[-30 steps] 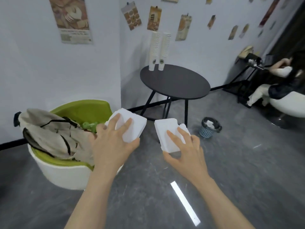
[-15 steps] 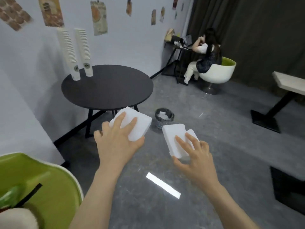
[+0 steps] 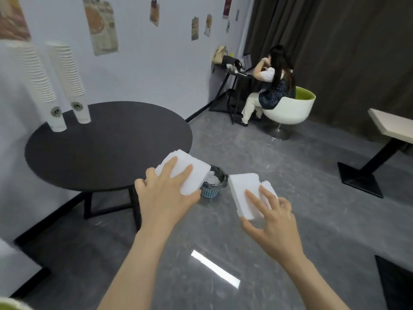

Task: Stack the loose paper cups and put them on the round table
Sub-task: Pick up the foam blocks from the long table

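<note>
Round table [image 3: 134,157]: 2 cup stacks [image 3: 67,79]

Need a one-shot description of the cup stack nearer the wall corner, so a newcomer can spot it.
Find the round black table against the white wall. Two tall white cup stacks stand at its far left edge. The one meant is the left stack, closest to the frame edge, its base nearer the camera than the right stack.

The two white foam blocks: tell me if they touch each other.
Apart. The head view shows the left block and the right block with grey floor and the small bin visible between them; the left hand and right hand each hold one.
</note>
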Demonstrator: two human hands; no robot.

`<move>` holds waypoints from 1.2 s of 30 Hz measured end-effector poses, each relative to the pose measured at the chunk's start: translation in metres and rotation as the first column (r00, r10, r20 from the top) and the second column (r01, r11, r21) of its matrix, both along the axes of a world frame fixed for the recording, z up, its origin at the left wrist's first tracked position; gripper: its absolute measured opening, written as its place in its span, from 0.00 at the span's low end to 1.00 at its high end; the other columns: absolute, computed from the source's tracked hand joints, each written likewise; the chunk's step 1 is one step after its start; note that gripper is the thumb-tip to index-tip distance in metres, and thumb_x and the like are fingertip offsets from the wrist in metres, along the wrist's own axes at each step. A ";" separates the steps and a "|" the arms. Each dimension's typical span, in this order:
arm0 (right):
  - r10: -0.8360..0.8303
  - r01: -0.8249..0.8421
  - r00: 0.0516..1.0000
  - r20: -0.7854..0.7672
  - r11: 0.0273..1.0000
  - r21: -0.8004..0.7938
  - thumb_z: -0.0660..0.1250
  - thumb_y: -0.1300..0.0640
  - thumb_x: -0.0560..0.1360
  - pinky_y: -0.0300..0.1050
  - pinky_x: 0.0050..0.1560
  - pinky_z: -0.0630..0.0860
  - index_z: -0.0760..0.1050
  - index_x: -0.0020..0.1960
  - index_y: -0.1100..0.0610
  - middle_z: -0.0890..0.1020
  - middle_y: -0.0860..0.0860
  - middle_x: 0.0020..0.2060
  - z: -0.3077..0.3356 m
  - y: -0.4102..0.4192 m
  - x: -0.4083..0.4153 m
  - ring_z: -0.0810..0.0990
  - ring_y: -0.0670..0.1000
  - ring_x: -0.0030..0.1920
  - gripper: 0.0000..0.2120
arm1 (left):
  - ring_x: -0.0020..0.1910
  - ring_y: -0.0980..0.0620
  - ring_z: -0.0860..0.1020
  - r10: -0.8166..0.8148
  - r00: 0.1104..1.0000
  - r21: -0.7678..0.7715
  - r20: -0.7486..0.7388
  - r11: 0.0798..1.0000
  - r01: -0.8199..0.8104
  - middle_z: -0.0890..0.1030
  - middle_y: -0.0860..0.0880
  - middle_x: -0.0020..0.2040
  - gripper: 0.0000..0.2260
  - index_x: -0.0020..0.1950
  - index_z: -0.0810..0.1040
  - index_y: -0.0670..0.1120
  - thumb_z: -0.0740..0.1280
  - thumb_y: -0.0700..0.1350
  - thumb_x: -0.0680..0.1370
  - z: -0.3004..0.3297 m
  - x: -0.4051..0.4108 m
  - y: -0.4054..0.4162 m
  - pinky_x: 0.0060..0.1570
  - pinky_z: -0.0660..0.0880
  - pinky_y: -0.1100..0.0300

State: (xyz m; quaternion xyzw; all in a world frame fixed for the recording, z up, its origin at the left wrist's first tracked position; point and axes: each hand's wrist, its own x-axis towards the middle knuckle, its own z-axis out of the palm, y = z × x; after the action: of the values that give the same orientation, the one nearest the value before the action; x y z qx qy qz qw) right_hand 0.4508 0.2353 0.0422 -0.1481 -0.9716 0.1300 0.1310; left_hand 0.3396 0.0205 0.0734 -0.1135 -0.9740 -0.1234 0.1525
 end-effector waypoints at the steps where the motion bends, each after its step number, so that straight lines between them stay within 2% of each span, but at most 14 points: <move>1: -0.002 0.002 1.000 0.001 1.000 0.005 0.65 0.38 0.70 0.52 0.58 0.69 0.64 0.70 0.35 0.62 0.42 0.73 -0.001 0.007 -0.013 0.61 0.53 0.65 0.29 | 0.58 0.48 0.66 -0.001 1.000 0.004 0.008 1.000 0.000 0.60 0.62 0.75 0.25 0.68 0.67 0.70 0.62 0.68 0.70 -0.001 -0.013 0.009 0.50 0.57 0.54; 7: 0.000 0.000 1.000 -0.008 1.000 -0.013 0.67 0.38 0.69 0.54 0.57 0.69 0.66 0.70 0.35 0.64 0.43 0.72 -0.007 0.050 -0.095 0.63 0.55 0.64 0.29 | 0.58 0.48 0.66 -0.022 1.000 -0.016 0.015 1.000 0.022 0.61 0.61 0.75 0.25 0.68 0.67 0.69 0.63 0.66 0.70 -0.006 -0.092 0.059 0.49 0.57 0.54; 11: 0.005 -0.005 1.000 -0.008 1.000 -0.014 0.67 0.38 0.69 0.53 0.56 0.70 0.65 0.70 0.35 0.64 0.43 0.72 -0.014 0.078 -0.156 0.63 0.55 0.64 0.30 | 0.56 0.45 0.69 -0.040 0.999 0.011 0.014 0.999 0.040 0.66 0.59 0.73 0.23 0.65 0.73 0.66 0.66 0.62 0.70 -0.008 -0.154 0.088 0.48 0.58 0.54; 16: -0.023 0.022 1.000 -0.019 0.999 -0.026 0.65 0.37 0.69 0.52 0.59 0.70 0.63 0.70 0.34 0.62 0.41 0.73 -0.016 0.118 -0.243 0.62 0.53 0.65 0.30 | 0.55 0.46 0.69 -0.073 0.997 -0.027 -0.014 0.997 0.073 0.64 0.60 0.73 0.24 0.66 0.71 0.67 0.64 0.65 0.70 -0.010 -0.252 0.132 0.48 0.60 0.53; 19: -0.035 0.034 0.999 -0.024 0.999 -0.031 0.64 0.36 0.69 0.53 0.57 0.71 0.65 0.70 0.35 0.64 0.42 0.72 -0.015 0.144 -0.290 0.62 0.54 0.64 0.30 | 0.54 0.46 0.68 -0.080 0.996 -0.040 -0.034 0.996 0.079 0.64 0.60 0.73 0.24 0.66 0.70 0.68 0.63 0.66 0.69 -0.010 -0.308 0.162 0.46 0.57 0.54; 24: -0.059 0.058 0.998 -0.012 0.998 -0.038 0.68 0.39 0.68 0.55 0.56 0.71 0.68 0.69 0.37 0.66 0.44 0.71 -0.023 0.192 -0.344 0.64 0.56 0.63 0.29 | 0.48 0.43 0.71 -0.123 0.992 -0.027 -0.036 0.992 0.122 0.71 0.56 0.69 0.22 0.61 0.76 0.64 0.69 0.61 0.67 -0.017 -0.376 0.214 0.43 0.57 0.53; 30: -0.024 0.026 0.999 0.032 0.999 -0.046 0.71 0.41 0.67 0.55 0.54 0.72 0.69 0.68 0.37 0.67 0.44 0.71 -0.049 0.268 -0.415 0.65 0.56 0.62 0.30 | 0.53 0.45 0.69 -0.082 0.996 -0.052 -0.018 0.995 0.081 0.67 0.58 0.72 0.24 0.65 0.72 0.67 0.65 0.65 0.69 -0.046 -0.452 0.276 0.44 0.55 0.54; 32: 0.019 -0.015 0.998 0.058 0.998 -0.057 0.69 0.39 0.67 0.55 0.55 0.72 0.68 0.69 0.36 0.66 0.43 0.72 -0.062 0.294 -0.444 0.65 0.56 0.63 0.30 | 0.54 0.45 0.69 -0.051 0.999 -0.045 -0.003 0.998 0.051 0.66 0.58 0.73 0.25 0.66 0.70 0.67 0.64 0.66 0.69 -0.061 -0.478 0.297 0.45 0.56 0.53; 36: 0.140 -0.133 0.981 0.135 0.989 -0.056 0.55 0.30 0.66 0.53 0.57 0.72 0.64 0.71 0.35 0.62 0.41 0.73 -0.089 0.346 -0.505 0.62 0.54 0.65 0.33 | 0.57 0.46 0.68 0.041 0.998 -0.018 0.039 0.999 -0.040 0.65 0.59 0.74 0.26 0.67 0.70 0.68 0.64 0.67 0.69 -0.096 -0.528 0.341 0.48 0.58 0.52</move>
State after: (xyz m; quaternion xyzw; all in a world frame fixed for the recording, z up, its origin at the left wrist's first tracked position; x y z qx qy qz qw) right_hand -0.0542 0.5809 -0.0472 -0.0927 -0.9829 0.1506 0.0505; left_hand -0.1881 0.3618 -0.0227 -0.0928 -0.9799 -0.1139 0.1348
